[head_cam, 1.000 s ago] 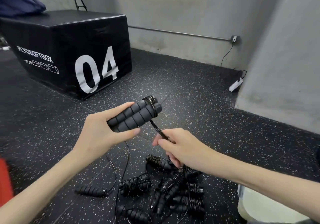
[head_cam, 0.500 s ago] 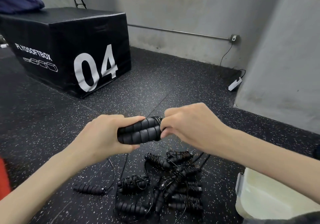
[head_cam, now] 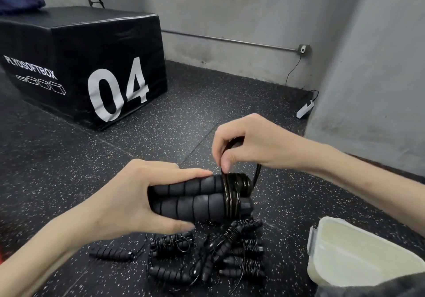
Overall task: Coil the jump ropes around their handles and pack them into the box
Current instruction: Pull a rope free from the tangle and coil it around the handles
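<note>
Holding the pair of handles (head_cam: 193,199) side by side in my left hand (head_cam: 138,195), I have my thumb along the top one and my fingers curled under the lower one, so that grip is closed firmly around both. Below them on the floor (head_cam: 69,158) lies the heap of other jump ropes (head_cam: 207,257), some already coiled, one handle lying loose to the left with its cord trailing. At my right, just beside that heap, sits the pale box (head_cam: 358,257), open and, as far as I can see, with no ropes in it yet. A little farther out, my right hand (head_cam: 250,144) pinches the black cord (head_cam: 233,187) between thumb and fingertips just above the handle ends, where several turns already sit tight together; a loop of slack hangs down on the far side. So I judge I am mid-wind on this rope, with packing not yet begun. The next move calls for carrying the cord around the handles while keeping tension, laying each turn beside the last so nothing slips off the end caps. Beyond my hands stands the black plyo box (head_cam: 80,66) marked 04, and behind it the grey wall (head_cam: 230,9).
</note>
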